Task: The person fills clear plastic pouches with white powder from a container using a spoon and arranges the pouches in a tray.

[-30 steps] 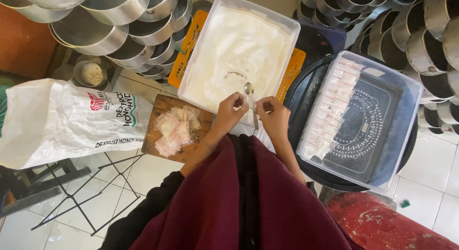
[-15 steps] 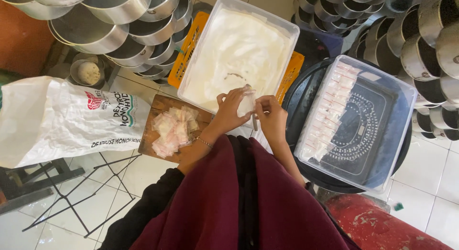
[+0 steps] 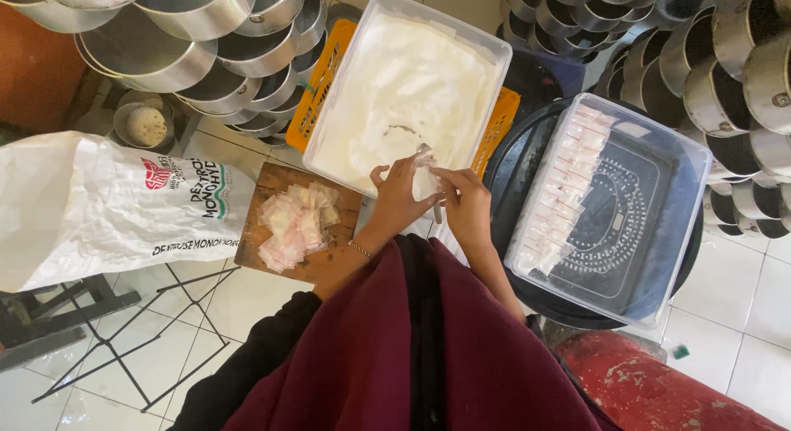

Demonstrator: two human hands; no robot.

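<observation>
Since half a second ago the two hands have drawn a little closer over the near edge of the tub, the small bag held slightly higher between them; a second ago they were further apart. Small clear plastic bag (image 3: 425, 177) sits between both hands, just above the front rim of the white tub. Left hand (image 3: 401, 199) closed around the bag's left side, fingers curled, thumb up. Right hand (image 3: 466, 203) pinches the bag's right edge with its fingertips; a thin spoon-like tool (image 3: 423, 153) shows just above the bag, but which hand grips it cannot be told. Bracelet on left wrist (image 3: 358, 249). Beyond the hands: large rectangular tub (image 3: 329, 118) filled with white powder, resting on an orange crate (image 3: 306, 110). Left of the hands: wooden board (image 3: 272, 184) with a loose heap of small filled bags (image 3: 292, 225). Further left, a big white sack (image 3: 91, 208) lying on its side. Right of the hands: clear plastic bin (image 3: 659, 233) on a dark round tray (image 3: 515, 171), with rows of filled packets (image 3: 564, 192) lined along its left wall. Stacks of round metal pans (image 3: 189, 35) upper left and upper right. White tile floor (image 3: 741, 291) below.
</observation>
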